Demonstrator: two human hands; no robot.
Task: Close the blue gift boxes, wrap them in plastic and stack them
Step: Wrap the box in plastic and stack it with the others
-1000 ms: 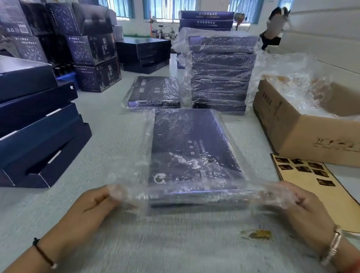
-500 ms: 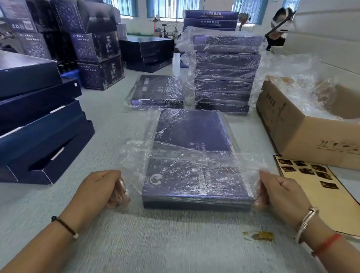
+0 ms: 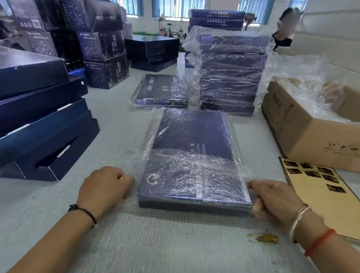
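Here the left hand (image 3: 105, 185) is clenched at nine o'clock beside the blue gift box (image 3: 194, 158), apparently gripping plastic wrap (image 3: 196, 169) folded over the box's near half; at three o'clock, the right hand (image 3: 277, 199) pinches the wrap's other edge.

Bare table (image 3: 167, 248) near the person, unwrapped boxes (image 3: 33, 113) crowding left, cardboard carton (image 3: 315, 135) right, wrapped stack (image 3: 230, 76) behind

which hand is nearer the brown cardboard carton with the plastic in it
Right. The right hand sits at the near right corner of the wrapped blue box, on the same side as the cardboard carton. The left hand is across the box, farther away.
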